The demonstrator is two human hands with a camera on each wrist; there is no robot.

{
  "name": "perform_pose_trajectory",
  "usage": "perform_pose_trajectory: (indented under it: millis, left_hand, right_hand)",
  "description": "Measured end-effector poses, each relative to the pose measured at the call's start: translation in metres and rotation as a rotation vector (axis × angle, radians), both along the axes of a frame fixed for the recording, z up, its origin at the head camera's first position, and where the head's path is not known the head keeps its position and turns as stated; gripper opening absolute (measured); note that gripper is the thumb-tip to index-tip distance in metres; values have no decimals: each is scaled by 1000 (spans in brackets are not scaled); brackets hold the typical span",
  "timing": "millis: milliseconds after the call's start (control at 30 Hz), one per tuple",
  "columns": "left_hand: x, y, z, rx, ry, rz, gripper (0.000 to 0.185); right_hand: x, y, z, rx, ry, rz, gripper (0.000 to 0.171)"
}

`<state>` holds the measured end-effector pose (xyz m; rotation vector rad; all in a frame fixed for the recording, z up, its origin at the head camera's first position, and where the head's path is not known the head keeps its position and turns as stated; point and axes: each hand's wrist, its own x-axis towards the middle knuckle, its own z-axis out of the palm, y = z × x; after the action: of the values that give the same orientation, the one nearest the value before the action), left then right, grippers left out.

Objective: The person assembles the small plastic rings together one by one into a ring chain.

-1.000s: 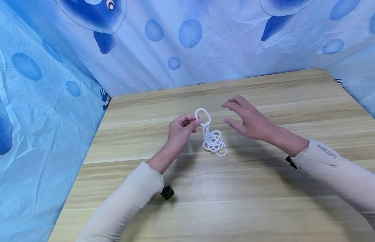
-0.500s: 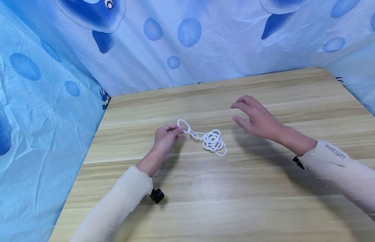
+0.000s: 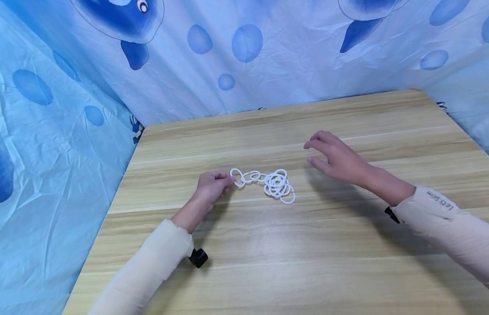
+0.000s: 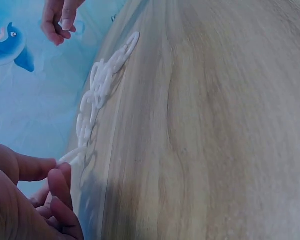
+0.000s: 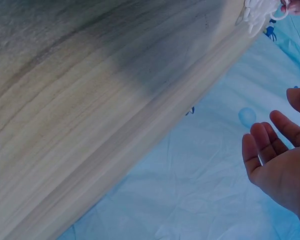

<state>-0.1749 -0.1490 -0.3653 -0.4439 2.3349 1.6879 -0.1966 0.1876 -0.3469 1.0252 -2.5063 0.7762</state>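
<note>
Your left hand [image 3: 212, 186] lies low on the wooden table [image 3: 307, 262], its fingertips pinching the end ring of a white plastic chain [image 3: 268, 181]; from that pinch a few links run to the right into a loose heap near the middle of the tabletop. Your right hand [image 3: 339, 159] hovers to the right of the heap, apart from it, with fingers spread and relaxed, holding nothing. Blue cloth [image 3: 268, 57] printed with bubbles hangs behind and beside the table.

My right hand [image 5: 280, 165] at the right edge, palm showing, fingers loosely spread, holding nothing, wooden table [image 5: 90, 100] slanting left, white chain [image 5: 257, 12] far away, blue cloth [image 5: 190, 195] beyond.
</note>
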Motion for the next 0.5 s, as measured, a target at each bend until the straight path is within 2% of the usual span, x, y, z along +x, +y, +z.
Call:
perform_pose_trajectory:
  millis: [167,267,367,500]
  left_hand:
    - [0,-2,-3,-54,6,-25,18]
    - [1,-3,-4,-136,64,-48,25]
    - [3,-2,-4,-318,205,-117,42]
    - [6,4,-4,-637,405,-247,67]
  right_hand:
    - [1,0,-1,58,-48,-36,31]
    - [2,-1,-1,103,-96,-78,38]
    - [4,-1,-3,158,-155,-133,47]
    - [7,-3,-5,213,-197,-201,57]
